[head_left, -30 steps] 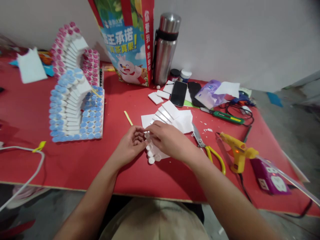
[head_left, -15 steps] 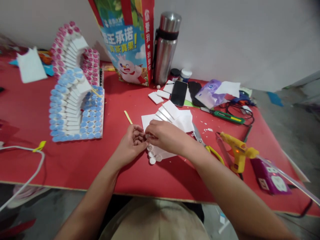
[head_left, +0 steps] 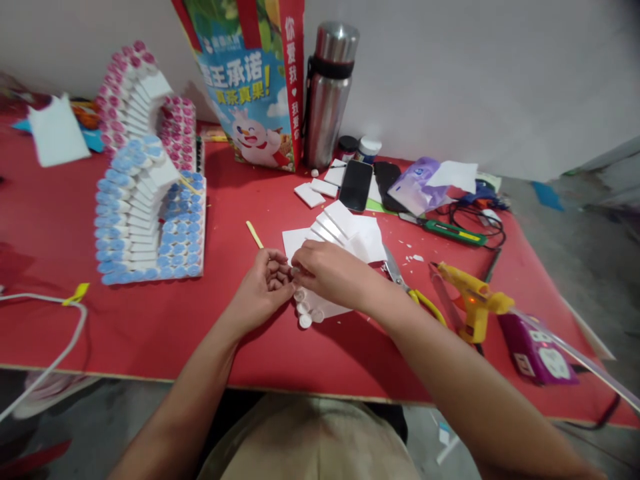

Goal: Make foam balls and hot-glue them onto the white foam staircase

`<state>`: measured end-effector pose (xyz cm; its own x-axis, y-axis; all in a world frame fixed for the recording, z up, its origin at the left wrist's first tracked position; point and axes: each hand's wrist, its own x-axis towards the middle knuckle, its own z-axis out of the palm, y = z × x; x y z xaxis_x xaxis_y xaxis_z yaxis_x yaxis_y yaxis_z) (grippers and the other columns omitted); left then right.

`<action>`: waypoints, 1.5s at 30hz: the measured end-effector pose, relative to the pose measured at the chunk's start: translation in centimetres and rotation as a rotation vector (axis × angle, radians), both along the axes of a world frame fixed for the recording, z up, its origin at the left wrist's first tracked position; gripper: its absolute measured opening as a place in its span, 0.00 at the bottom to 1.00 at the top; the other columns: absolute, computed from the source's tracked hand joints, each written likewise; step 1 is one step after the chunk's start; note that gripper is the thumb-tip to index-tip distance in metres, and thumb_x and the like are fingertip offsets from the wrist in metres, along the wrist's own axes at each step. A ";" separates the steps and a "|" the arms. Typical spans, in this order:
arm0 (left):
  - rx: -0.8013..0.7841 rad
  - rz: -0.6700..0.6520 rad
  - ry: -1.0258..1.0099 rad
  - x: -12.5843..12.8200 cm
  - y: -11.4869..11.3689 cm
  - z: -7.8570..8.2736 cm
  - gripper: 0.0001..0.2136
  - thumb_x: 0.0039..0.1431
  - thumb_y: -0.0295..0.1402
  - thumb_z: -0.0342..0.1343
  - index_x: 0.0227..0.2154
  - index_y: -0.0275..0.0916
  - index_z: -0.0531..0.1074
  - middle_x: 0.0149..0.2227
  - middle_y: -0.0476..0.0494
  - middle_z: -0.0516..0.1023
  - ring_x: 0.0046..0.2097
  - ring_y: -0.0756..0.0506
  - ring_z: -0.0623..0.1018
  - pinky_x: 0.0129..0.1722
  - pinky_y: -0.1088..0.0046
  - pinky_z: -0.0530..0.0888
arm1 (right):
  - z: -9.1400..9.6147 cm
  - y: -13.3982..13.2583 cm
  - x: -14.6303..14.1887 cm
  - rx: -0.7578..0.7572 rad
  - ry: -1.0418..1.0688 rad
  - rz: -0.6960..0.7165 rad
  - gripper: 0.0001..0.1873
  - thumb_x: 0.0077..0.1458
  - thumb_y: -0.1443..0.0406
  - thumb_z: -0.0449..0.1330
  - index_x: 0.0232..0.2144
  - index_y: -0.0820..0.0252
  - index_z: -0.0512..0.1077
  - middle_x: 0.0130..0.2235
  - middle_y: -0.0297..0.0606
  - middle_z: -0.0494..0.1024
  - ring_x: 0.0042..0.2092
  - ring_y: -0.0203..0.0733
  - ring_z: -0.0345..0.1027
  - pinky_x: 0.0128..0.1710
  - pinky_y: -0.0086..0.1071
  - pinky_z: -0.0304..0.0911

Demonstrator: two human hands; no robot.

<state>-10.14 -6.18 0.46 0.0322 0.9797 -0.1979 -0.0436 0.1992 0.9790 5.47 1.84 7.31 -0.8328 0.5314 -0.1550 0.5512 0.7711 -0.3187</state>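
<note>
My left hand (head_left: 263,288) and my right hand (head_left: 331,272) meet over a white foam piece (head_left: 320,303) lying on the red table (head_left: 150,320). Both hands have curled fingers pinching a small white cap (head_left: 296,271) at the piece's left edge. A few more white caps (head_left: 305,313) sit in a row along that edge, just below the fingers. A fan of white foam strips (head_left: 340,227) lies right behind my right hand.
Scissors with yellow handles (head_left: 413,290) and a yellow glue gun (head_left: 473,300) lie right of my hand. A blue-capped foam model (head_left: 150,220) and a pink one (head_left: 145,100) stand left. A steel flask (head_left: 327,93), printed bag (head_left: 250,80), phone (head_left: 356,185), green cutter (head_left: 450,232) sit behind.
My right hand has shifted slightly up and left along the foam piece's edge. The view has drifted a little to the right.
</note>
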 end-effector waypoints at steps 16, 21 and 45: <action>-0.093 0.097 -0.034 0.3 0.3 1.1 0.12 0.62 0.41 0.60 0.41 0.41 0.65 0.27 0.53 0.72 0.26 0.51 0.70 0.25 0.75 0.65 | -1.1 -3.4 5.8 -0.067 0.493 -0.410 0.08 0.65 0.70 0.58 0.43 0.62 0.76 0.40 0.42 0.82 0.40 0.42 0.74 0.40 0.32 0.64; -0.086 0.113 -0.062 0.6 0.6 1.1 0.14 0.60 0.39 0.63 0.40 0.40 0.66 0.29 0.53 0.73 0.28 0.52 0.72 0.27 0.76 0.66 | -1.9 -4.1 5.1 -0.112 0.566 -0.459 0.11 0.64 0.69 0.59 0.48 0.62 0.76 0.41 0.42 0.82 0.40 0.41 0.75 0.40 0.32 0.65; -0.081 0.160 -0.026 0.9 0.6 1.1 0.17 0.55 0.40 0.68 0.41 0.37 0.71 0.32 0.49 0.76 0.29 0.53 0.72 0.27 0.78 0.66 | -2.7 -3.7 3.2 -0.135 0.512 -0.546 0.10 0.64 0.67 0.60 0.46 0.61 0.77 0.34 0.38 0.83 0.32 0.39 0.73 0.34 0.31 0.60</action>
